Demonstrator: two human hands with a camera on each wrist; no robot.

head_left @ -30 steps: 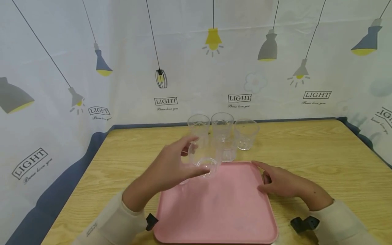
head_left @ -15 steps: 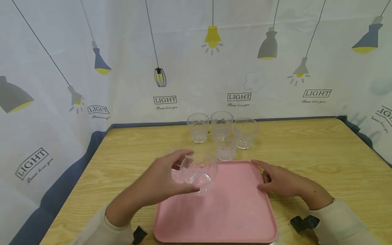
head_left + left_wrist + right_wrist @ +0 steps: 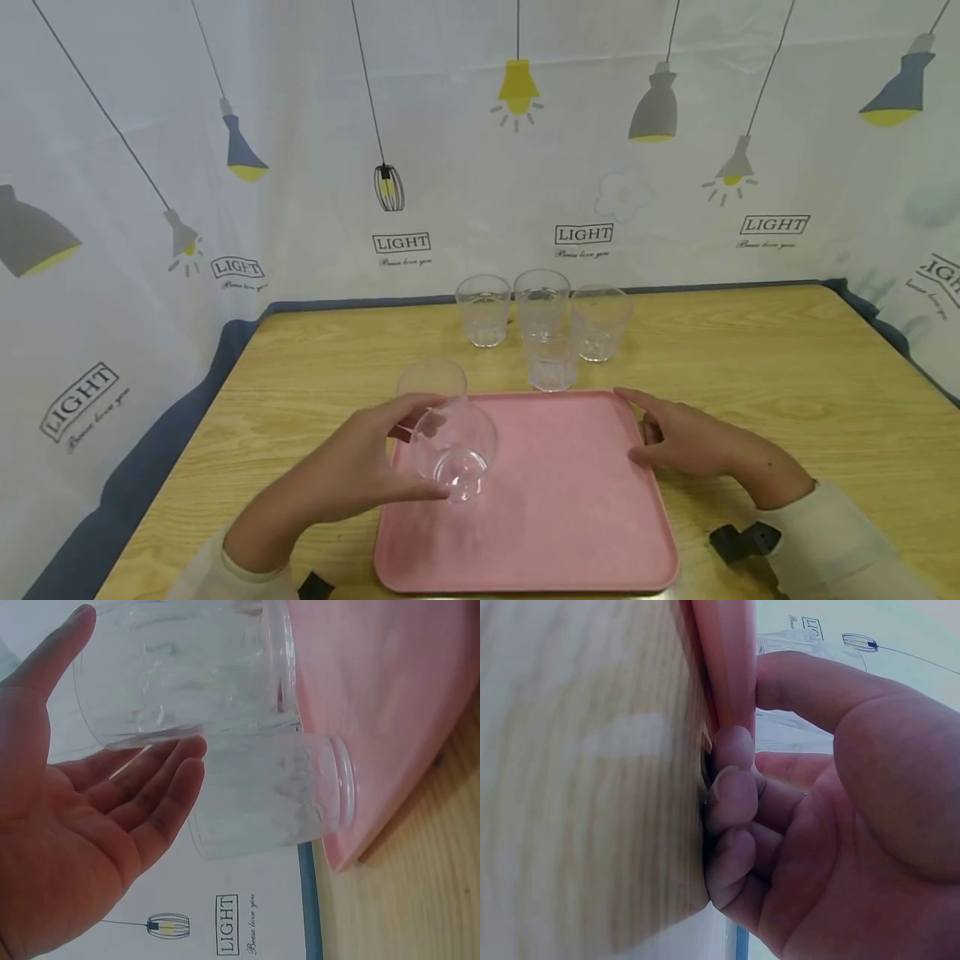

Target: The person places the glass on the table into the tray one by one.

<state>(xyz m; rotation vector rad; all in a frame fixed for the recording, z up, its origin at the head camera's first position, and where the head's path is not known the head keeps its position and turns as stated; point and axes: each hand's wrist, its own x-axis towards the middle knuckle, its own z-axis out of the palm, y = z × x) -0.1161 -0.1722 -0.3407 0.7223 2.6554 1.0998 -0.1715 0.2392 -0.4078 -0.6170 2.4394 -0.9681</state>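
My left hand [image 3: 341, 467] holds a clear tumbler [image 3: 468, 433] upright over the left side of a pink tray [image 3: 562, 500], thumb on the near side and fingers behind. In the left wrist view that tumbler's base comes close over the tray. A second clear tumbler [image 3: 262, 799] stands just behind it at the tray's far left corner, partly covered by the left fingers in the head view. At the tray's right edge my right hand [image 3: 690, 437] grips the rim. Its thumb lies on top, and the curled fingers [image 3: 731, 799] press against the side.
Several more clear tumblers stand in a cluster behind the tray, among them a nearer one [image 3: 552, 362] close to its far edge and one at the right [image 3: 600, 317]. The wooden table [image 3: 787, 358] ends at a curtain [image 3: 480, 167] printed with lamps.
My left hand has carried the tumbler left and toward me, from the tray's far edge to over its left side. The tumbler behind it now shows more. My right hand stays at the rim.
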